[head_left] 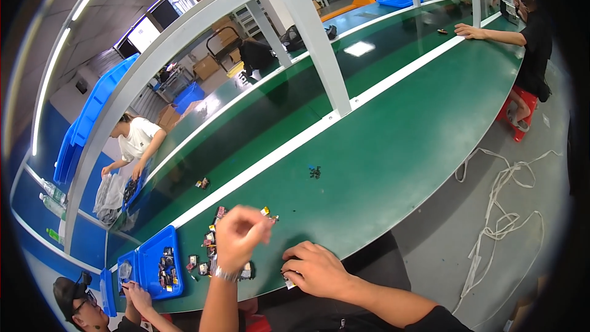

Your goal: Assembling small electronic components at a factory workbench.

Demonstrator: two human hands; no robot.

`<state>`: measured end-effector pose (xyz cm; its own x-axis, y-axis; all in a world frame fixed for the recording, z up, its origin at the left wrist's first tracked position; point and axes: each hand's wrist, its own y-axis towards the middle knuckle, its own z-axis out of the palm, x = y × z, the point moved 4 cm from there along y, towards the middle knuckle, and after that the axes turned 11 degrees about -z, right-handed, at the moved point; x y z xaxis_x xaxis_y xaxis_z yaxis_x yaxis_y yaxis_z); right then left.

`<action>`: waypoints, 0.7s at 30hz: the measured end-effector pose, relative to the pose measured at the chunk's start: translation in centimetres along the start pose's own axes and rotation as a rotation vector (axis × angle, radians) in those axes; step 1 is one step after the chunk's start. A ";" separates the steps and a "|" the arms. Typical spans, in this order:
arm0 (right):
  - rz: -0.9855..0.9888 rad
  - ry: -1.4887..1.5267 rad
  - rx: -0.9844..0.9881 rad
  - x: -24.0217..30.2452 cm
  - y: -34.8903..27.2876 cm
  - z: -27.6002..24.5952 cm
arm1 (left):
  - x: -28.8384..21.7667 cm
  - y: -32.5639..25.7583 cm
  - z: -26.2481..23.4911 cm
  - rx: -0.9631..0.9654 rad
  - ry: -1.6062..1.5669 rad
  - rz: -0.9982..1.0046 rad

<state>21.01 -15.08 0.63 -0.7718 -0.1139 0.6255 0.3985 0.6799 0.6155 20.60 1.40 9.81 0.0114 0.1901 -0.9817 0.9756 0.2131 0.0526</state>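
My left hand [238, 233] is raised a little above the green table [393, 147], fingers pinched on a small yellow-tipped part [266, 212]. A silver watch sits on that wrist. My right hand [314, 269] rests on the table near its front edge, fingers curled over a small white-and-yellow piece [289, 283]. Several small dark and red parts [208, 243] lie scattered on the table just left of my left hand. One more small dark cluster [315, 172] lies farther out on the table.
A blue tray [147, 258] of small parts sits at the left, with another person's hand [138, 295] at it. A white strip [295, 141] divides table from conveyor belt, where one part [202, 183] lies. White frame posts [316, 37] rise. Other people work opposite and far right. White straps [504, 209] lie on the floor.
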 end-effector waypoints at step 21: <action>0.289 -0.008 0.041 -2.4 4.3 -2.4 | 9.7 -19.5 -0.4 -0.264 -0.598 -0.236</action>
<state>25.79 -13.57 2.93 -0.6331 0.0950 0.7682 0.5825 0.7121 0.3920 1.62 -0.51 -0.65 -0.0019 -0.4342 -0.9008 0.8817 0.4242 -0.2064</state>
